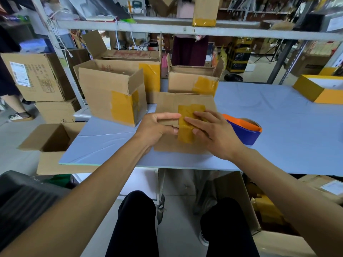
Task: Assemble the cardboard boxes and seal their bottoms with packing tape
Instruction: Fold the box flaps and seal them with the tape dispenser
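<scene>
We sit at a pale blue-grey surface whose front edge runs just above our knees. Behind it stands a grey metal shelving frame — one horizontal beam crosses the whole view, with slanted uprights at the left and right. The shelf above is crowded with bags, cables and packets, too jumbled for us to tell apart. Beyond the frame, more racks recede into a cluttered storeroom. The floor is light grey and smooth, and a black bin sits at our lower left. The light is even and bright — its source is out of view.
</scene>
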### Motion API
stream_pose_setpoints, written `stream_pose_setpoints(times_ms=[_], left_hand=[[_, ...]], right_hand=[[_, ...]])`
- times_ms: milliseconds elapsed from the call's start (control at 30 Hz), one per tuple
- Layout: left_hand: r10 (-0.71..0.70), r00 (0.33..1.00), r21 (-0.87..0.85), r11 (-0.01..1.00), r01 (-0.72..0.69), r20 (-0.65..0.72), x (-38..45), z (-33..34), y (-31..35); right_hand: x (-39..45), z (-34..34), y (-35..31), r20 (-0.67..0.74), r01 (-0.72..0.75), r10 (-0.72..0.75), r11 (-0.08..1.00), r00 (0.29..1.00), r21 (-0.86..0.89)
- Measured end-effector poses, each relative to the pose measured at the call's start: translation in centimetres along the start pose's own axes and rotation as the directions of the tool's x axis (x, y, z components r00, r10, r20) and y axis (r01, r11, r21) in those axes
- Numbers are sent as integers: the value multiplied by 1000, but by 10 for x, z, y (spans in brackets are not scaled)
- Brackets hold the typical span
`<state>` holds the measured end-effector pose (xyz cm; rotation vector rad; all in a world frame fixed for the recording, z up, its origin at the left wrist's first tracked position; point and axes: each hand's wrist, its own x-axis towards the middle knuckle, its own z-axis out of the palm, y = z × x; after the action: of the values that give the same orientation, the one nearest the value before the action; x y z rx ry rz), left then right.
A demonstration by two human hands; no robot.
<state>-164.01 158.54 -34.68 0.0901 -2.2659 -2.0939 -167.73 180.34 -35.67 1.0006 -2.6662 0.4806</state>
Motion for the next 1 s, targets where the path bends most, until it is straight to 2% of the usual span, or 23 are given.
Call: stream_pose_setpoints(times_ms=[267, 533, 700, 767, 900, 1000], left_hand=[[9, 1000, 34, 999, -9, 21, -6, 1, 1], [25, 995, 101, 995, -16, -96, -2, 8, -7], [33, 999, 92, 995, -30, -28, -2, 3, -6], [47, 999, 124, 991, -46, -4, -3, 2, -7], [69, 998, 164, 984, -66, -12, -2, 0, -13], [101, 993, 153, 984, -91, -57, -3, 3, -17]], right_hand=[[-1, 3, -2, -39, -12, 13, 1000, 999, 19], [3, 12, -4, -131, -47, 49, 999, 990, 17], [5, 19, 1, -193, 27, -25, 1000, 981, 6], [3, 20, 3, -245, 52, -36, 997, 969, 58], [6, 22, 0, -255, -1, 61, 973, 965, 231], [7, 27, 0, -302, 8, 67, 971, 951, 240]])
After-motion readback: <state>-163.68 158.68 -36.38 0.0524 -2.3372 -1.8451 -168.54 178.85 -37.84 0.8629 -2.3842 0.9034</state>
